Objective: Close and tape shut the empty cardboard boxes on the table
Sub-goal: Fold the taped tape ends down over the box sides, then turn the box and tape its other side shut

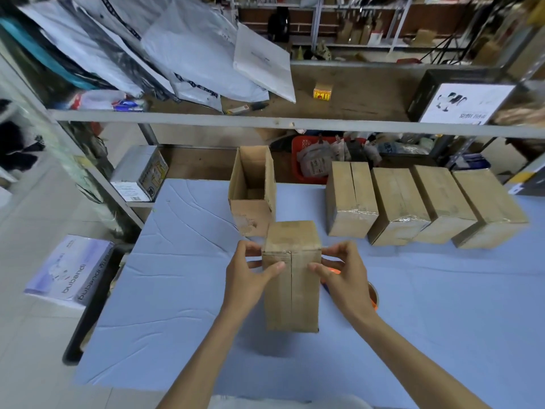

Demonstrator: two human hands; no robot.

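The brown oblong cardboard box (292,284) lies lengthwise at the near middle of the table. Its two top flaps are folded down and meet in a seam running from near to far. No tape shows along that seam. Something glossy seems to cross its far end, but I cannot tell what it is.

The left hand (250,270) grips the box's far left edge, with the thumb laid over the top flap and the fingers curled down the side. The right hand (342,273) mirrors it on the far right edge. Held this way, I judge, the thumbs pin both flaps flat against each other so the seam is tight and square for taping.

Under the right hand, just beside the box's right side, an orange roll of tape (374,293) shows only in part. It probably sits there for a quick reach.

Just beyond the held box, an open brown cardboard carton (253,187) stands with its flaps up, likely waiting its turn. At the far right stands a row of four closed brown cartons (395,202), side by side. Shiny tape shows on the near ends of at least the left two, and they appear set aside as finished.

Everything rests on the pale blue cloth-covered table (177,290). Past its far edge, a grey metal shelf (206,118) carries white plastic mailer bags (191,48).
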